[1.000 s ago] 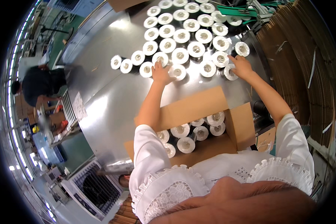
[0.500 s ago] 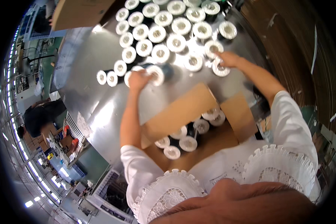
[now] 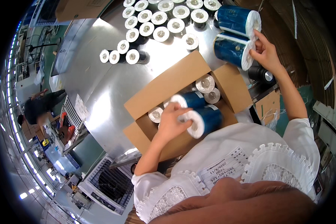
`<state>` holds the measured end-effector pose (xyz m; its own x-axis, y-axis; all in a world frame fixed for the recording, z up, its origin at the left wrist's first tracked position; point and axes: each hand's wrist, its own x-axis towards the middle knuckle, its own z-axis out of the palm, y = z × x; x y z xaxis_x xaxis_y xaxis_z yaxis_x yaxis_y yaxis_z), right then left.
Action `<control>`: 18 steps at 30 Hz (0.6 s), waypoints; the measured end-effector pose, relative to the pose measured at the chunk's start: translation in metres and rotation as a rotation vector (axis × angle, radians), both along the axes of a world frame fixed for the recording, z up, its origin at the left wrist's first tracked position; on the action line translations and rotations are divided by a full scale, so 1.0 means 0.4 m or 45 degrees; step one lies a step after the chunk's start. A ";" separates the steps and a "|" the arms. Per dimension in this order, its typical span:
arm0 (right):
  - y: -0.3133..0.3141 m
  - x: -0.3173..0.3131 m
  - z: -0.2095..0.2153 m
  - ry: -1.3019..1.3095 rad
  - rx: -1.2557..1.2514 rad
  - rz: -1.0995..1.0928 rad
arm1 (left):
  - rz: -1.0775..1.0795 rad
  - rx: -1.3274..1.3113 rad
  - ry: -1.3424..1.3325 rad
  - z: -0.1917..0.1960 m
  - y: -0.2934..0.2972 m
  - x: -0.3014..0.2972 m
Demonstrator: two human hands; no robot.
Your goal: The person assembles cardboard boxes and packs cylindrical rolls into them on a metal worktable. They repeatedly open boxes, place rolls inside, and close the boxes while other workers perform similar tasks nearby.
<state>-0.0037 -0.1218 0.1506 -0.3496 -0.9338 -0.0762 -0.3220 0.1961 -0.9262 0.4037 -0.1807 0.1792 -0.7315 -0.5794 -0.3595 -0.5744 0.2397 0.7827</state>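
My left hand (image 3: 171,123) is closed on the white ends of two blue rolls (image 3: 212,121), lying sideways over the opening of a cardboard carton (image 3: 168,84). Inside the carton, more rolls (image 3: 205,84) show their white ends; the held pair and my hand hide part of them. Out to the right, my right hand (image 3: 265,54) grips two other blue rolls (image 3: 229,48) by their white ends, thumb on one and fingers on the other. They are tilted on their sides beyond the carton's right flap; whether they touch the table cannot be made out.
Several rolls stand on end on the metal table (image 3: 97,89), and a few lie at its left. A black cylinder (image 3: 259,74) sits near the right edge. Stacked flat cardboard (image 3: 310,48) rises at the right. A person (image 3: 41,108) works far left.
My left hand has come from the table to the carton with two rolls. My right hand has tipped two rolls sideways and moved right with them. The carton's left flap now shows.
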 end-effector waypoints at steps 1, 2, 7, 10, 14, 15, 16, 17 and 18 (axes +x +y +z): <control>0.012 0.021 0.032 0.017 -0.040 0.036 | -0.100 -0.311 -0.088 -0.035 0.026 -0.022; 0.023 0.039 0.065 0.140 -0.052 0.113 | -0.142 -0.466 -0.145 -0.081 0.050 -0.034; 0.073 0.108 0.148 0.531 -0.277 0.565 | -0.564 -0.948 -0.641 -0.352 0.138 -0.079; 0.123 0.124 0.191 0.611 -0.176 0.660 | -0.744 -0.810 -0.825 -0.356 0.105 -0.113; 0.195 0.112 0.210 0.660 -0.179 0.520 | -0.479 -0.660 -0.445 -0.268 0.057 -0.164; 0.214 0.110 0.208 0.669 -0.189 0.466 | -0.372 -0.642 -0.291 -0.250 0.047 -0.187; 0.227 0.108 0.205 0.674 -0.203 0.420 | -0.279 -0.685 -0.182 -0.243 0.037 -0.212; 0.236 0.110 0.197 0.635 -0.212 0.377 | -0.322 -0.670 -0.201 -0.264 0.036 -0.230; 0.241 0.115 0.184 0.597 -0.225 0.335 | -0.363 -0.658 -0.221 -0.310 0.039 -0.244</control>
